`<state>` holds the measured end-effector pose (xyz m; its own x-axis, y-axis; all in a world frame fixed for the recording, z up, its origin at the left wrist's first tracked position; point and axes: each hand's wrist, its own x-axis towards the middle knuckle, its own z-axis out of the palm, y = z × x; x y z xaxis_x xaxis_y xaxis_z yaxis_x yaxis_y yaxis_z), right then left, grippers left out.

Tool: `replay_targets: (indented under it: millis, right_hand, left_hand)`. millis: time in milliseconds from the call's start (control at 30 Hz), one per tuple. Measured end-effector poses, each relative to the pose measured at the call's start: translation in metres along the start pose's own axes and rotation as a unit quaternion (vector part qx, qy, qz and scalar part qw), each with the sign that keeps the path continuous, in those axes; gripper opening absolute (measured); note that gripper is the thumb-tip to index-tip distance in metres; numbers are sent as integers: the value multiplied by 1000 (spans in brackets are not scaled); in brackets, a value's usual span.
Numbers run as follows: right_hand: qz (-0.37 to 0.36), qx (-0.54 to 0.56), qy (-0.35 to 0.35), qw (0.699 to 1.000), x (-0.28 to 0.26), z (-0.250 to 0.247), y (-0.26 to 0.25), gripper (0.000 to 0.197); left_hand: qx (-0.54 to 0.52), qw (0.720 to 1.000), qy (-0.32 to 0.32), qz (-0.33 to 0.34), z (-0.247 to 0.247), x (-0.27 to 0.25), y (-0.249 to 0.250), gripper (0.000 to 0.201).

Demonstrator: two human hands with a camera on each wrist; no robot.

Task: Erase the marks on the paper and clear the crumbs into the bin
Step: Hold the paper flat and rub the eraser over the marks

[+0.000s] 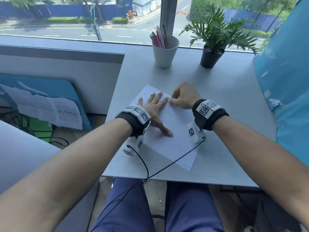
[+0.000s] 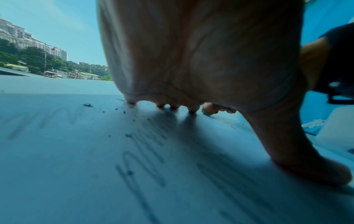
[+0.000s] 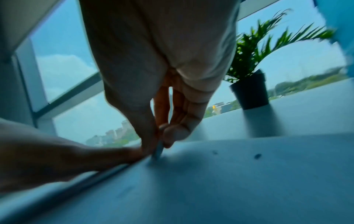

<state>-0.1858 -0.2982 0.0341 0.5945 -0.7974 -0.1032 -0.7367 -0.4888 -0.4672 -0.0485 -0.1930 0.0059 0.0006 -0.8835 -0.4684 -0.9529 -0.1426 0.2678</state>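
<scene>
A white sheet of paper [image 1: 173, 131] lies at an angle on the grey table [image 1: 225, 101]. My left hand [image 1: 154, 106] presses flat on its far part, fingers spread and straight. Faint pencil marks [image 2: 145, 151] and dark eraser crumbs [image 2: 128, 135] show on the paper under that hand. My right hand [image 1: 180, 98] is just right of the left fingertips, pinching a small pale eraser [image 3: 158, 150] whose tip touches the paper near its far edge. More crumbs [image 3: 257, 156] lie to the right of the eraser. No bin is in view.
A white cup [image 1: 165, 52] with pens stands at the back of the table, a potted plant [image 1: 212, 56] to its right. A blue panel [image 1: 287, 81] borders the right side. Black cables [image 1: 167, 166] trail over the table's near edge. A window runs behind.
</scene>
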Motion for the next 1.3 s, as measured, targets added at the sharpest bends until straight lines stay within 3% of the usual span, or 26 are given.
replay_targets:
  millis: [100,200,367,500,567,633,700,767,867,967,1033,1167,1233,1300]
  right_hand:
    - [-23,27,-29,999,-18,-5,-1,14]
    - [23,43,50,998,-32,-27,23,14]
    - [107,2,-68,992,-59,-31,60,11]
    - [109,27,-63,992,-56,-28,66,8]
    - [111,22,-64,992,-53,-27,68,8]
    - [111,20,-63,992,-50,-24,71,7]
    - [108,30,-60,992,-49,-20,74,9]
    - [111,40,-57,991,-50,-18,74,11]
    - [125,48,-49,990,-49,-18,74,13]
    - [126,51,-46,990,-50,-18,73,12]
    - [122,54,-46,990,-51,-18,73,11]
    - [119,51,-51,990,-49,-18,74,11]
    - [114,42,-55,991,-49,-20,72,10]
    - [111,38,-58,991,-49,-22,70,9]
  left_hand:
    - [6,1000,-2,5,1,3,-1,152]
    - [27,1000,-7,7,1,3,-3,149]
    - [72,997,-19,8,-4,-1,-5,125]
    - [164,984,40,-48,-5,-10,11,100]
    - [184,980,60,45,4,-19,31,84]
    - [182,965,-4,191,22,-30,47,74]
    - [175,947,-50,263,36,-34,47,67]
    - [161,955,-39,245,32,-25,31,66]
    - [130,986,-6,107,6,-2,-4,74]
    - [118,993,3,-14,-14,10,-21,84]
    - [119,993,13,14,-17,5,-15,86]
    - [137,974,-17,182,5,-33,-3,84]
    - [138,968,-53,203,18,-48,-12,89]
    - [123,978,-43,166,18,-47,-31,97]
